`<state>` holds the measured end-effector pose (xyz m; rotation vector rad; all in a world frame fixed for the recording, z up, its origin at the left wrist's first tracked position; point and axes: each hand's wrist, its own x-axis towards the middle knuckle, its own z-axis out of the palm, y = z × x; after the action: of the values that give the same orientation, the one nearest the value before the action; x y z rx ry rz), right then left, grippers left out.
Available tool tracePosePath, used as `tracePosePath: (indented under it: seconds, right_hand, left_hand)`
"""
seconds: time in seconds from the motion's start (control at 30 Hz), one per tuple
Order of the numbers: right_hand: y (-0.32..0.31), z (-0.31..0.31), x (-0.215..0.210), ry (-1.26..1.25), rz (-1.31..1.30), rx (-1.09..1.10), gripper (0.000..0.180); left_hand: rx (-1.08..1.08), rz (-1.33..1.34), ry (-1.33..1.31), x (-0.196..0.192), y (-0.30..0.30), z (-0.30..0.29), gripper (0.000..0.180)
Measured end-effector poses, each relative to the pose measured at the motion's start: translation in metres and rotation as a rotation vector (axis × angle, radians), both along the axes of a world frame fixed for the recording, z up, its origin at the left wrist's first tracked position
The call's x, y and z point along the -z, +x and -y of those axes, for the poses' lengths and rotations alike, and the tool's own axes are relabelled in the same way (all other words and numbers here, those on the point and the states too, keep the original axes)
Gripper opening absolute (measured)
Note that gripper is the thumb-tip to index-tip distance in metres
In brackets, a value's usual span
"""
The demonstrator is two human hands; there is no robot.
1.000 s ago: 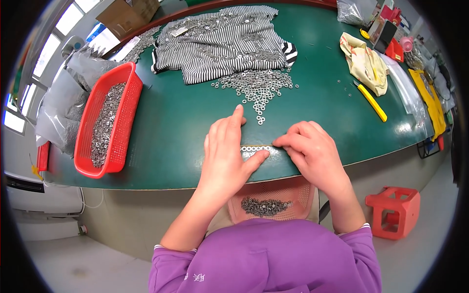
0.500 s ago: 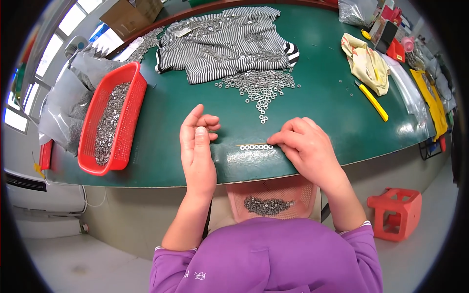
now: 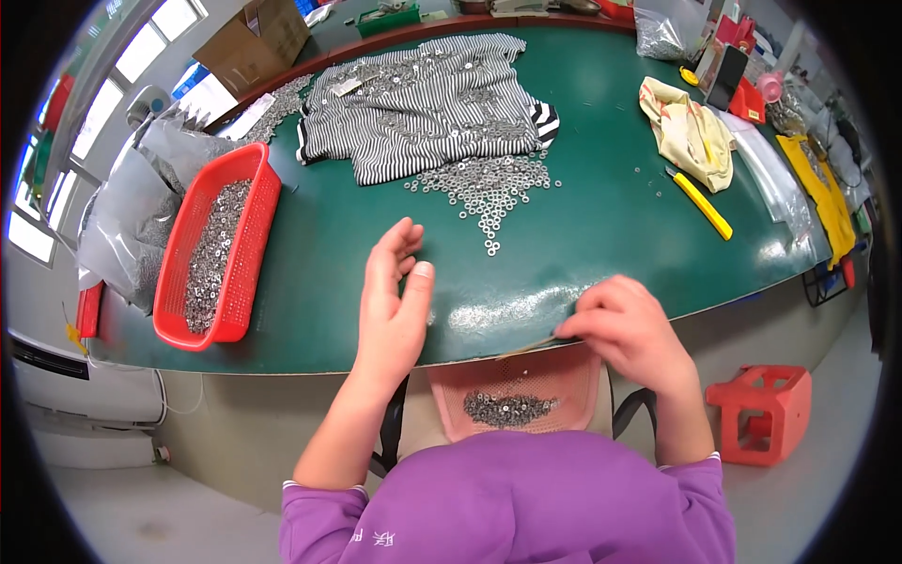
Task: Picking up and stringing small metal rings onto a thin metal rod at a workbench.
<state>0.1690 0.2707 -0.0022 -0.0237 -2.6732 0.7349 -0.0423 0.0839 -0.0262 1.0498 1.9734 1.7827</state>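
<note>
My right hand (image 3: pixel 631 331) pinches one end of a thin brownish strip (image 3: pixel 528 350) between thumb and fingers. The strip points left along the table's front edge, above a pink basket (image 3: pixel 446 385) at my lap. Dark metal nuts (image 3: pixel 507 410) lie in that basket, and a tiny pale speck shows above them. Over the table, my left hand (image 3: pixel 395 296) is empty, its fingers loosely bent and its thumb apart. Ahead of both hands, small ring-like metal nuts (image 3: pixel 487 193) spread in a wedge that narrows toward me.
Behind the nuts lies a striped cloth (image 3: pixel 376 141) strewn with more of them. A red basket (image 3: pixel 263 211) of metal pieces stands at left beside plastic bags (image 3: pixel 127 221). On the right are a yellow cutter (image 3: pixel 703 207), a cream cloth (image 3: pixel 691 132) and a red stool (image 3: pixel 761 409).
The row of nuts beside the strip has gone from the table. My right hand has drawn the strip toward me to the front edge. My left hand has shifted slightly right and nearer.
</note>
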Motion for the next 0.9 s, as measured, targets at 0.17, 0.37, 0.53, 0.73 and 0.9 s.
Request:
tracePosePath:
  seconds: [0.17, 0.37, 0.53, 0.73, 0.9]
  right_hand:
    - [0.007, -0.031, 0.008, -0.168, -0.140, 0.455, 0.022]
    - [-0.001, -0.027, 0.012, -0.212, -0.208, 0.555, 0.020]
    - [0.000, -0.030, 0.017, -0.148, -0.244, 0.661, 0.017]
    - [-0.002, -0.033, 0.021, -0.025, -0.252, 0.760, 0.020]
    - [-0.011, -0.038, 0.012, 0.184, -0.062, 0.772, 0.030]
  left_hand:
    - [0.099, -0.655, -0.409, -0.007, -0.029, -0.035, 0.071]
    - [0.308, -0.921, -0.500, -0.007, -0.067, -0.095, 0.061]
    - [0.390, -0.960, -0.485, -0.003, -0.067, -0.094, 0.059]
    - [0.475, -1.016, -0.544, -0.013, -0.053, -0.062, 0.061]
    - [0.518, -0.971, -0.545, -0.016, -0.044, -0.039, 0.072]
